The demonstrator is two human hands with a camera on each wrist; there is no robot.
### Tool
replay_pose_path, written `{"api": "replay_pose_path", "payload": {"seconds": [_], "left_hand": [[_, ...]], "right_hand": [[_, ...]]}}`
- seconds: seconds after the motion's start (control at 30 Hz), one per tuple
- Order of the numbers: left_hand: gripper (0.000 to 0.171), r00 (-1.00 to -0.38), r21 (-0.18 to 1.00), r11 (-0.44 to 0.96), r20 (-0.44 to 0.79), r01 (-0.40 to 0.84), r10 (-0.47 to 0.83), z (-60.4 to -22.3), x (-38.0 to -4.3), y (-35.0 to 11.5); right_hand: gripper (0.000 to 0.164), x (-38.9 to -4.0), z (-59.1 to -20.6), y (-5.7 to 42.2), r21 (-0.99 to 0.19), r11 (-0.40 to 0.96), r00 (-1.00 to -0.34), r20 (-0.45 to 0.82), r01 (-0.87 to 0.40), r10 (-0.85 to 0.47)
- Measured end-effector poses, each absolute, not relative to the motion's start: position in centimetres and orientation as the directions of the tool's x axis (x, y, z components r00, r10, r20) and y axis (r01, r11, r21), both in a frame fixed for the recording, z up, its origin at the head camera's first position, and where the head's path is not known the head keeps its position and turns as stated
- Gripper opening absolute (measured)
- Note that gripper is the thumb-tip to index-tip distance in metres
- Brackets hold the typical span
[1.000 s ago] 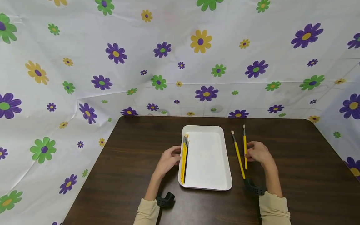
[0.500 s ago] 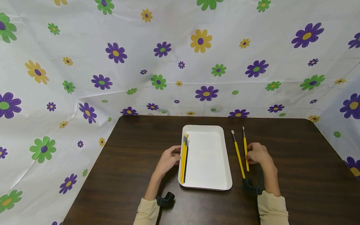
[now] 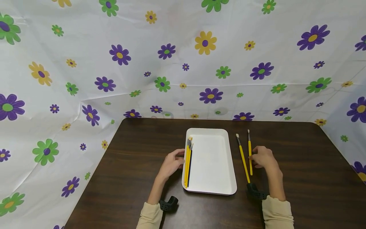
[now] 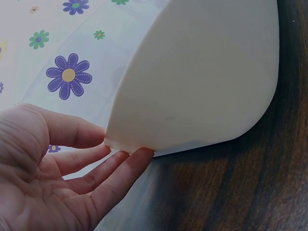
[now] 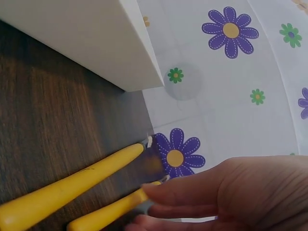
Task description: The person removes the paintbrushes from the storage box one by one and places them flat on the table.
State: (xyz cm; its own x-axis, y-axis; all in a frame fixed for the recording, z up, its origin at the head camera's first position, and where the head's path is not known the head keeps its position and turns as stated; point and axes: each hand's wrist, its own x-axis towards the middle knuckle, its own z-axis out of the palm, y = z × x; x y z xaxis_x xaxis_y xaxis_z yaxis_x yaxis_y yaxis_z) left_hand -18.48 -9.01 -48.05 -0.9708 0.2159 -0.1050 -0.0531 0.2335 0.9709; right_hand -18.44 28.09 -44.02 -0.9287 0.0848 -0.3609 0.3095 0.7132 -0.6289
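Observation:
A white rectangular tray (image 3: 213, 159) lies on the table, with several slim paintbrushes (image 3: 187, 162) along its left wall, mostly yellow-handled and one dark. My left hand (image 3: 169, 163) touches the tray's left side; in the left wrist view, thumb and fingertips meet the outer edge of the tray (image 4: 202, 72), fingers fairly straight. To the tray's right, my right hand (image 3: 264, 157) pinches the handle of a yellow paintbrush (image 3: 250, 147) between thumb and fingers. Another, slightly tilted yellow paintbrush (image 3: 243, 157) lies between that one and the tray. The right wrist view shows both handles close together.
The dark wooden table (image 3: 137, 136) extends on both sides of the tray. Behind it hangs a white sheet (image 3: 171, 31) with purple, green and yellow flowers. A black wrist mount (image 3: 168, 204) sits at the left wrist, another (image 3: 255, 192) at the right, by the tilted brush's lower end.
My right hand has shifted the rightmost paintbrush slightly toward me, and its angle has changed a little. The left hand and tray have stayed in place.

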Motion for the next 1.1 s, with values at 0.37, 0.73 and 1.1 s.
{"api": "replay_pose_path", "payload": {"seconds": [0.37,0.73,1.1], "left_hand": [[0.047,-0.971,0.97,0.235,-0.108,-0.057,0.213,-48.0,-18.5,-9.0],[0.047,-0.97,0.969,0.238,-0.115,-0.063,0.213,-48.0,-18.6,-9.0],[0.046,-0.97,0.967,0.249,-0.112,-0.057,0.215,-48.0,-18.5,-8.9]], "right_hand": [[0.045,-17.9,-42.6,27.2,-0.629,0.757,-0.984,-0.13,0.174,0.118],[0.046,-17.1,-40.3,25.3,-0.688,0.722,-0.997,-0.031,0.071,0.068],[0.048,-15.9,-38.1,23.6,-0.721,0.693,-1.0,0.011,0.01,0.027]]}}
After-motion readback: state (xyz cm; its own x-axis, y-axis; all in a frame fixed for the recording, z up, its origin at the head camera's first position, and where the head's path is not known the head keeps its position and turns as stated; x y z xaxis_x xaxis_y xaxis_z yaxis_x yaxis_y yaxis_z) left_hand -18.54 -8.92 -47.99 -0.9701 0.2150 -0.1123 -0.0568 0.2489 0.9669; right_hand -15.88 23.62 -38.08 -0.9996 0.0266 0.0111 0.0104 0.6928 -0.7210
